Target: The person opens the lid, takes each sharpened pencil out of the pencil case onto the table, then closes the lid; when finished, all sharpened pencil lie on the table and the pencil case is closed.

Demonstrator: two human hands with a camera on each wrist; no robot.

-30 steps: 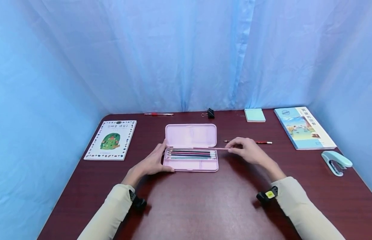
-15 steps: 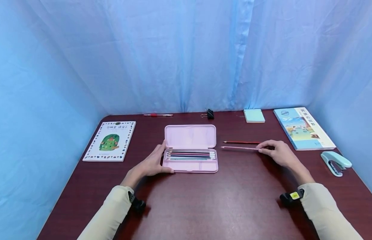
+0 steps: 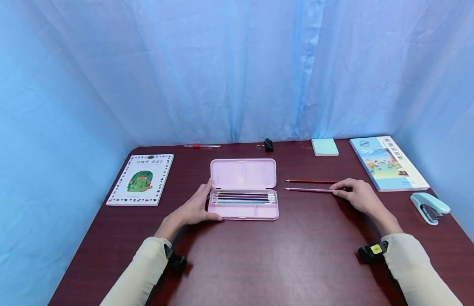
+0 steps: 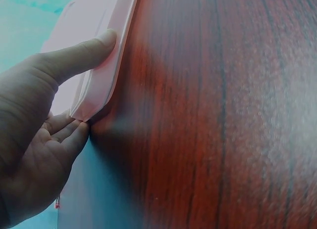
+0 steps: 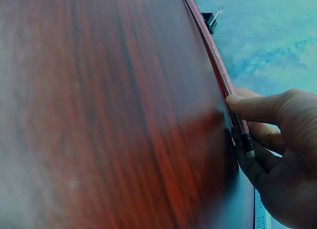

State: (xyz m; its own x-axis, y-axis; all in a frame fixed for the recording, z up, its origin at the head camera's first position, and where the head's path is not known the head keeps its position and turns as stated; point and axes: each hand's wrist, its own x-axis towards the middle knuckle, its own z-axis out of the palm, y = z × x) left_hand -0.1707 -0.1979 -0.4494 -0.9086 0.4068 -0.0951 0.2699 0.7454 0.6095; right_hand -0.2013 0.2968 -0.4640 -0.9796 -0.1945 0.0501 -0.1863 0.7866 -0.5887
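Note:
A pink pencil case [image 3: 233, 211] lies with its lid [image 3: 243, 173] raised back on the dark wooden table. Several pencils [image 3: 244, 196] lie side by side in its long rear compartment; the front compartments show bare pink. My left hand [image 3: 191, 209] holds the case at its left end, thumb [image 4: 89, 56] along the front wall and fingers round the left end. To the right of the case, my right hand [image 3: 357, 195] pinches a pink pencil [image 3: 309, 190] near its eraser end, the point facing left. In the right wrist view its black-banded end [image 5: 247, 142] shows below the thumb.
Just behind the pink pencil lies a red pencil [image 3: 311, 181], roughly parallel. Along the back are a red pen [image 3: 202, 146], a black binder clip [image 3: 268, 145] and sticky notes [image 3: 324, 147]. Books [image 3: 140, 180] stand at left and right [image 3: 387, 163], with a mint stapler [image 3: 429, 208] at far right.
My right hand has carried the pink pencil from over the case rightward, then lowered it slightly beside the red pencil. My left hand stays on the case.

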